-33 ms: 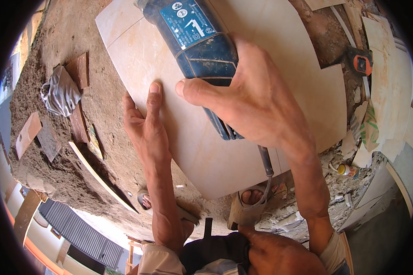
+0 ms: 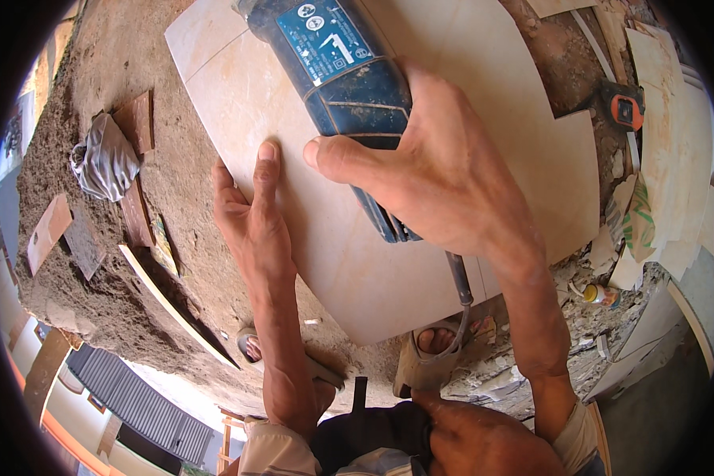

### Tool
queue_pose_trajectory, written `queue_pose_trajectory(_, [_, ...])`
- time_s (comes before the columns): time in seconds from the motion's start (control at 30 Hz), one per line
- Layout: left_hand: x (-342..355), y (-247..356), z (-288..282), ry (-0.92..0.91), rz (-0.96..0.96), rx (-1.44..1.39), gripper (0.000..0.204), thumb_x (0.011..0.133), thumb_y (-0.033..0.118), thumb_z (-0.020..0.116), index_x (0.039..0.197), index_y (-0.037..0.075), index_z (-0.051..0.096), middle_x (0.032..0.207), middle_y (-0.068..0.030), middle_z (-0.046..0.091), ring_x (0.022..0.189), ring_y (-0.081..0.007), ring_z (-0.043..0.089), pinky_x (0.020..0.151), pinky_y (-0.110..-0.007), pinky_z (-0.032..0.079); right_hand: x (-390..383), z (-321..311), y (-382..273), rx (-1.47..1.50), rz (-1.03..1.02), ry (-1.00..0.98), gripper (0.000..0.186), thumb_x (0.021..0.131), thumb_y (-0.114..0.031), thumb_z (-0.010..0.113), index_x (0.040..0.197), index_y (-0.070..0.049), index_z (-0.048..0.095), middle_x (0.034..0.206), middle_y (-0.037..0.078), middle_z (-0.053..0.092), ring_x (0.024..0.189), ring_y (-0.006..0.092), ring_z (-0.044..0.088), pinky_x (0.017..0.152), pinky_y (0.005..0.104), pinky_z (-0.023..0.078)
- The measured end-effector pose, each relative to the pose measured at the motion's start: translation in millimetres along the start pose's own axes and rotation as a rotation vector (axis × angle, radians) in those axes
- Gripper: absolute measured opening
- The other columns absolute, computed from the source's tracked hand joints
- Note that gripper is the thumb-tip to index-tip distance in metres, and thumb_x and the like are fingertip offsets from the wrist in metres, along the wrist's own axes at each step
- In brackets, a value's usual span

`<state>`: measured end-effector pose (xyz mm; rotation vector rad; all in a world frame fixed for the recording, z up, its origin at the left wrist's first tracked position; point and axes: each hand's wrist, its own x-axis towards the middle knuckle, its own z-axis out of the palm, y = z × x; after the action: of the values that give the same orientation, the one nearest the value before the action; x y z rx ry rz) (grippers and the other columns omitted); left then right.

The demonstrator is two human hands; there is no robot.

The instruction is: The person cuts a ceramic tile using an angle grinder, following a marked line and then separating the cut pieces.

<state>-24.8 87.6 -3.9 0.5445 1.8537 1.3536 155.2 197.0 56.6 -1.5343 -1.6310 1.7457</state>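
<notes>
"Power tool [image 2: 355, 99], blue, corded: location?"
"Over a cream tile [image 2: 535, 151], right hand [image 2: 460, 170] with its grip wrapped round the tool's body."
"Left hand [image 2: 259, 230]?"
"Grip clasping the tile's left edge, thumb on top."
"Cord [image 2: 460, 278]?"
"One, trailing from the tool's rear beside a sandal [image 2: 436, 358]."

Right hand [image 2: 452, 163] wrapped round a dark-blue corded power tool [image 2: 357, 99] over a broad, flat cream tile [image 2: 547, 174], and the left hand [image 2: 254, 226] clasping the tile's left edge!
</notes>
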Motion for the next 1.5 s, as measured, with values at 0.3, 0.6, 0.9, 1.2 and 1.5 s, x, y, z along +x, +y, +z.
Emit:
queue_pose_trajectory(0.3, [0.1, 0.2, 0.1, 0.004, -0.02, 0.002, 0.051, 0.11, 0.026, 0.079, 0.146, -0.004, 0.061, 0.129, -0.0198, 0.078, 0.112, -0.0201, 0.077, 0.097, -0.034, 0.062, -7.8, 0.2, 1.4, 0.042, 0.043, -0.016, 0.049, 0.088, -0.032, 0.092, 0.113, 0.003, 0.069, 0.082, 0.008, 0.071, 0.067, 0.0147, 0.068, 0.061, 0.0356, 0.057])
queue_pose_trajectory(0.6, [-2.7, 7.4, 0.1, -0.017, -0.025, 0.072, 0.089, 0.109, 0.031, 0.08, 0.159, -0.028, 0.037, 0.142, -0.0309, 0.073, 0.131, -0.0263, 0.074, 0.122, -0.04, 0.051, -15.8, 0.2, 5.3, 0.043, 0.067, -0.023, 0.05, 0.086, -0.032, 0.091, 0.114, 0.004, 0.069, 0.085, 0.009, 0.071, 0.07, 0.0153, 0.068, 0.063, 0.0366, 0.057])
queue_pose_trajectory(0.9, [-1.9, 5.8, -2.3, -0.035, -0.007, 0.049, 0.084, 0.109, 0.031, 0.08, 0.16, -0.024, 0.041, 0.147, -0.0276, 0.071, 0.131, -0.0251, 0.073, 0.116, -0.038, 0.055, -26.2, 0.5, 8.4, 0.084, 0.087, -0.035, 0.051, 0.087, -0.033, 0.092, 0.114, 0.004, 0.07, 0.083, 0.008, 0.071, 0.067, 0.015, 0.067, 0.063, 0.0366, 0.057])
queue_pose_trajectory(1.2, [-1.9, 2.8, -1.3, -0.028, 0.007, 0.026, 0.082, 0.107, 0.031, 0.082, 0.158, -0.021, 0.045, 0.142, -0.0248, 0.074, 0.127, -0.0232, 0.075, 0.11, -0.036, 0.059, -34.3, 0.2, 11.8, 0.111, 0.079, -0.037, 0.051, 0.086, -0.034, 0.092, 0.112, 0.003, 0.07, 0.083, 0.008, 0.071, 0.067, 0.0149, 0.068, 0.062, 0.036, 0.056])
queue_pose_trajectory(1.5, [0.9, -1.4, -1.3, -0.014, 0.032, -0.008, 0.071, 0.104, 0.03, 0.086, 0.149, -0.014, 0.055, 0.126, -0.0236, 0.079, 0.109, -0.0237, 0.08, 0.096, -0.034, 0.065, -41.5, -0.9, 15.3, 0.097, 0.084, -0.05, 0.05, 0.086, -0.033, 0.092, 0.113, 0.003, 0.07, 0.083, 0.009, 0.072, 0.068, 0.0152, 0.069, 0.062, 0.0356, 0.057])
